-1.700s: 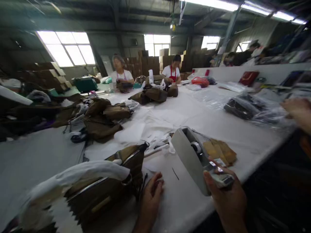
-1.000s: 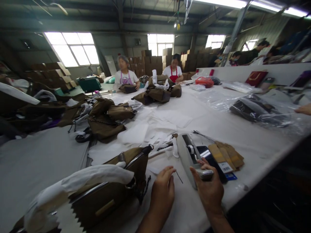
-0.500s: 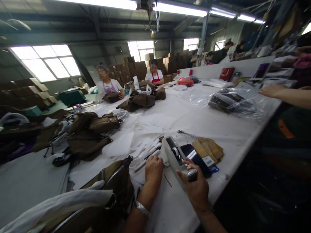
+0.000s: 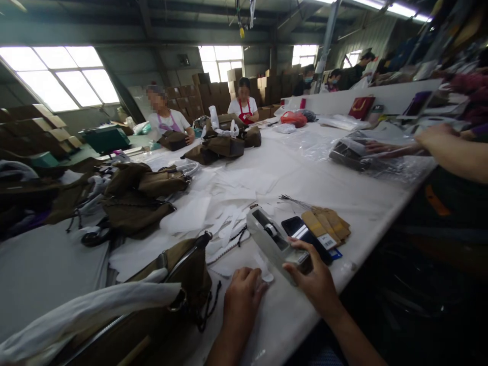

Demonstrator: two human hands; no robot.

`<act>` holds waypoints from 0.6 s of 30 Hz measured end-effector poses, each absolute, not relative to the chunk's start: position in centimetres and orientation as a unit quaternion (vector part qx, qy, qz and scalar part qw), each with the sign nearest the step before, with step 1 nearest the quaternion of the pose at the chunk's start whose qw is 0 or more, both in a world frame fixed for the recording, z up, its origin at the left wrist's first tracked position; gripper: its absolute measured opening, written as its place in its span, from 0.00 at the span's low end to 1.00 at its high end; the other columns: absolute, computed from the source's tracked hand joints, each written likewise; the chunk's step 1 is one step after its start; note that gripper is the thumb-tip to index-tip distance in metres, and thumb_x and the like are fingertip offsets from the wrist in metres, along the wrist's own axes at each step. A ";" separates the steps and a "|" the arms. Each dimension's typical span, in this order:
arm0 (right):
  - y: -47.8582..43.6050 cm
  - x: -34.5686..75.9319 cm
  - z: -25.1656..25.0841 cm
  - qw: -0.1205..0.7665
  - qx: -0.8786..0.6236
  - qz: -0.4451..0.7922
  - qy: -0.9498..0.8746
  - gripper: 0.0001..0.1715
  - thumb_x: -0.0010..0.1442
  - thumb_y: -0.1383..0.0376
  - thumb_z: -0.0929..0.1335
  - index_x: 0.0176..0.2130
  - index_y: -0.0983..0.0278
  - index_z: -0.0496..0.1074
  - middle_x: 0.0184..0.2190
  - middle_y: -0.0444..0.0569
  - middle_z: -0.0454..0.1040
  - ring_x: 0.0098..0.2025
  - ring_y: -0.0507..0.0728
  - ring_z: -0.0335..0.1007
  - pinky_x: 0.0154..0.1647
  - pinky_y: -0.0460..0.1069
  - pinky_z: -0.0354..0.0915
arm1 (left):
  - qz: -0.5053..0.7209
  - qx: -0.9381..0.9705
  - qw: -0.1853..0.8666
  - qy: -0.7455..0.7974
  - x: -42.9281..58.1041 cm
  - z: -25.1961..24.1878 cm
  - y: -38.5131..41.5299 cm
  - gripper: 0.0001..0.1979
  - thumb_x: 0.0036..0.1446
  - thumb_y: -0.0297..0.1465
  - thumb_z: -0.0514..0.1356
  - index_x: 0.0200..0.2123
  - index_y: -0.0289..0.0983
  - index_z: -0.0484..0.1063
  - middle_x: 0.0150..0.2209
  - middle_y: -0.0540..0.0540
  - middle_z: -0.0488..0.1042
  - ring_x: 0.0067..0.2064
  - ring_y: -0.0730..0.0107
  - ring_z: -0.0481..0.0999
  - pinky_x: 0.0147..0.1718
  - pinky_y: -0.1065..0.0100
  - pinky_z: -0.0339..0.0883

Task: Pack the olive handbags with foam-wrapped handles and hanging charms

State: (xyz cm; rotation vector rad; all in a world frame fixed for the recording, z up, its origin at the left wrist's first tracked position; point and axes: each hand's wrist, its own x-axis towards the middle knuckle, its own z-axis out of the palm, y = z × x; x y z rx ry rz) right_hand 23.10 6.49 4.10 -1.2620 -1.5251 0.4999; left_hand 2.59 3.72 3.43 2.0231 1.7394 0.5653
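My right hand (image 4: 314, 277) has its thumb and fingers around the near end of a grey tape dispenser (image 4: 263, 241), which holds a roll of tape. Just left of it, my left hand (image 4: 244, 295) rests low over the table with its fingers curled together. A white strip with a rounded end (image 4: 268, 276) shows at its fingertips; what the fingers pinch is partly hidden. Further left lies an olive-brown handbag (image 4: 190, 274) with a zipper and a white-wrapped handle (image 4: 95, 310). A dark cord (image 4: 209, 310) hangs from the bag's side.
Beside the dispenser lie a dark phone (image 4: 301, 231) and brown tags (image 4: 328, 223) with strings. White paper scraps (image 4: 190, 218) cover the middle. More brown bags (image 4: 133, 203) lie left. At right, a co-worker's arm (image 4: 453, 150) reaches to a plastic-wrapped bag (image 4: 351, 150). Two people sit across the table.
My left hand has drawn back toward me, away from the white scraps. The dispenser has shifted slightly left with my right hand on it. A co-worker's hand now reaches over the plastic-wrapped bag.
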 end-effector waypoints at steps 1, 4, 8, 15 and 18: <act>5.8 23.4 4.7 0.515 -0.529 0.186 -0.649 0.31 0.60 0.50 0.73 0.56 0.60 0.66 0.60 0.57 0.70 0.62 0.66 0.67 0.61 0.63 0.66 | 0.217 0.720 0.222 0.620 2.0 3.3 3.5 0.21 0.59 0.29 0.66 0.56 0.41 0.72 0.50 0.45 0.76 0.52 0.62 0.74 0.50 0.65 0.70; 3.4 23.7 6.6 0.510 -0.526 0.072 -0.677 0.27 0.64 0.57 0.70 0.60 0.58 0.65 0.62 0.55 0.67 0.64 0.66 0.63 0.64 0.64 0.62 | 0.307 0.668 0.289 0.613 0.2 2.8 2.3 0.31 0.55 0.29 0.68 0.62 0.40 0.66 0.59 0.42 0.71 0.58 0.61 0.72 0.51 0.66 0.72; 1.7 22.3 7.5 0.486 -0.481 0.021 -0.729 0.16 0.66 0.67 0.69 0.53 0.56 0.73 0.50 0.50 0.76 0.53 0.60 0.74 0.57 0.57 0.70 | 0.403 0.576 0.342 0.623 -1.4 2.1 0.1 0.17 0.66 0.34 0.56 0.55 0.38 0.72 0.54 0.39 0.75 0.53 0.59 0.76 0.51 0.57 0.72; 1.8 17.7 4.9 0.305 -0.362 0.121 -0.873 0.11 0.67 0.66 0.68 0.48 0.58 0.77 0.42 0.49 0.79 0.42 0.57 0.77 0.44 0.50 0.74 | 0.432 0.513 0.361 0.648 -2.7 1.4 -1.5 0.18 0.68 0.33 0.48 0.53 0.36 0.73 0.49 0.39 0.77 0.45 0.66 0.80 0.42 0.64 0.76; 1.4 16.2 4.4 0.217 -0.334 0.101 -0.912 0.12 0.64 0.71 0.68 0.45 0.58 0.78 0.36 0.47 0.77 0.36 0.57 0.75 0.34 0.48 0.70 | 0.443 0.509 0.357 0.646 -2.9 1.9 -1.7 0.17 0.66 0.33 0.50 0.51 0.39 0.74 0.46 0.42 0.79 0.45 0.65 0.80 0.47 0.61 0.74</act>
